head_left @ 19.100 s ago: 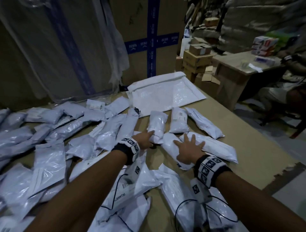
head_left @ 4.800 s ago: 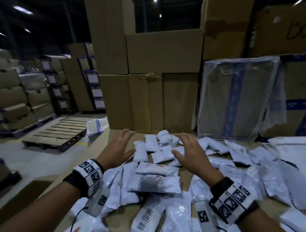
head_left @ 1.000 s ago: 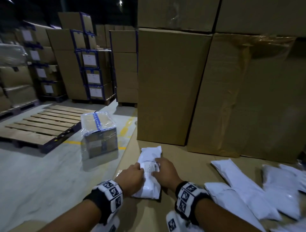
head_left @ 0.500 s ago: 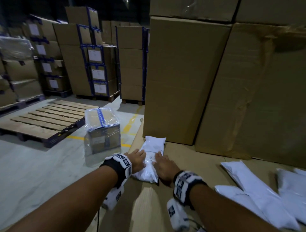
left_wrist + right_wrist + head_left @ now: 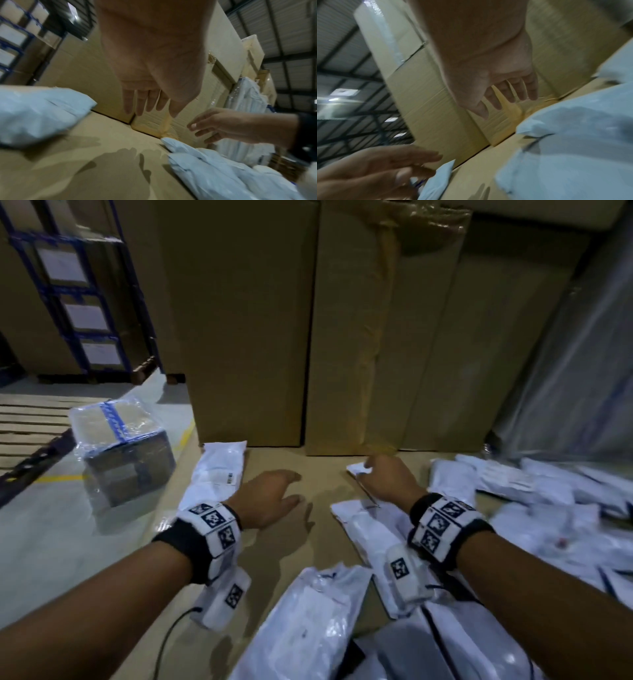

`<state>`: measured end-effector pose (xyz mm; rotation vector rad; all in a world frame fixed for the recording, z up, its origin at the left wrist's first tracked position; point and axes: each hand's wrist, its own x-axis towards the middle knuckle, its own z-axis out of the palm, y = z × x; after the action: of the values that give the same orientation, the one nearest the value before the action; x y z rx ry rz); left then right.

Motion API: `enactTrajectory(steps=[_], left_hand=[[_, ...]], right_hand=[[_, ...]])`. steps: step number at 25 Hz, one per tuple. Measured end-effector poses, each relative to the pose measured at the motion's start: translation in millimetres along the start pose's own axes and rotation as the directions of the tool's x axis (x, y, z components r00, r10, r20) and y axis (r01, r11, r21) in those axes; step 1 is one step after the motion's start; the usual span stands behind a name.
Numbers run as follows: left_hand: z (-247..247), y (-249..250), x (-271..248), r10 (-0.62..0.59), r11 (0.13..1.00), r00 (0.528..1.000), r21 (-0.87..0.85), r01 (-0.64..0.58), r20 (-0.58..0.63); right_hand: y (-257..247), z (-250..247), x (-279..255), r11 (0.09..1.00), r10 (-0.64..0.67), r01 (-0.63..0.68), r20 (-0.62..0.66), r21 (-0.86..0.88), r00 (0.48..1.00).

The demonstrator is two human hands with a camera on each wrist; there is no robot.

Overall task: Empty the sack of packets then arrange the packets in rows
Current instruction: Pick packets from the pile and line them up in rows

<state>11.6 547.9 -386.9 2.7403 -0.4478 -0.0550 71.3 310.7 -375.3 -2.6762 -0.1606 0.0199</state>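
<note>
One long white plastic packet (image 5: pixel 219 470) flush with the brown cardboard tabletop's (image 5: pixel 308 542) left edge, liable to slide off if nudged. Left hand (image 5: pixel 270 503) and right hand (image 5: pixel 388 486) hovering, fingers spread, gripping nothing. Slippery second white packet (image 5: pixel 356 518) under the right, easily skewed.

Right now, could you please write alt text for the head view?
Two open hands, left and right, hover over a cardboard tabletop between white packets: one placed packet at far left, loose packets at right, tall cartons behind.
</note>
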Motion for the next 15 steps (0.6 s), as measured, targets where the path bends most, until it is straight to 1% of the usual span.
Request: enactTrajectory(steps=[2, 4, 5, 6, 7, 9, 10, 11, 12, 13, 14, 15], left_hand=[[18.4, 37.6, 12.9, 0.052, 0.998, 0.997, -0.049, -0.049, 0.063], [39.8, 68.2, 23.5, 0.091, 0.992, 0.986, -0.094, -0.079, 0.142], [49.0, 81.6, 27.3, 0.101, 0.993, 0.973, -0.080, -0.087, 0.206], [56.0, 89.7, 30.3, 0.095, 0.995, 0.960, -0.036, -0.089, 0.263], [59.5, 96.6, 33.4, 0.063, 0.997, 0.948, 0.028, -0.075, 0.311], [59.2, 103.4, 36.9, 0.008, 0.994, 0.939, 0.101, -0.046, 0.343], [56.8, 104.9, 38.1, -0.001, 0.996, 0.945, 0.086, -0.029, 0.327], [52.5, 105.5, 37.8, -0.004, 0.999, 0.960, 0.038, -0.006, 0.281], [46.8, 106.1, 39.1, -0.030, 0.998, 0.981, -0.040, 0.039, 0.192], [42.1, 107.2, 41.4, -0.093, 0.981, 0.993, -0.162, 0.104, 0.074], [35.5, 111.5, 44.1, -0.198, 0.930, 0.979, -0.325, 0.171, -0.051], [30.0, 116.8, 45.3, -0.333, 0.806, 0.938, -0.546, 0.229, -0.099]], right_hand=[[45.0, -1.5, -2.8, 0.997, 0.069, -0.070, 0.023, 0.034, 0.997], [74.4, 4.6, -6.5, 0.994, 0.105, -0.105, 0.107, -0.007, 0.989], [84.5, 10.6, -9.3, 0.993, 0.119, -0.119, 0.139, -0.007, 0.983], [91.4, 18.1, -11.0, 0.992, 0.125, -0.127, 0.145, 0.001, 0.982], [96.8, 23.0, -13.1, 0.994, 0.106, -0.109, 0.126, 0.014, 0.986], [100.0, 26.3, -13.6, 0.995, 0.071, -0.076, 0.066, 0.065, 0.995], [96.9, 18.6, -14.1, 0.989, 0.079, -0.080, 0.010, 0.124, 0.997], [96.5, 12.1, -10.7, 0.975, 0.112, -0.099, -0.053, 0.201, 0.992], [93.0, -1.0, -11.4, 0.944, 0.160, -0.117, -0.117, 0.310, 0.980], [90.4, -11.6, -12.3, 0.889, 0.214, -0.129, -0.149, 0.439, 0.965], [85.4, -24.8, -16.0, 0.801, 0.232, -0.107, -0.141, 0.590, 0.963], [77.7, -36.2, -22.1, 0.687, 0.216, -0.086, -0.090, 0.721, 0.972]])
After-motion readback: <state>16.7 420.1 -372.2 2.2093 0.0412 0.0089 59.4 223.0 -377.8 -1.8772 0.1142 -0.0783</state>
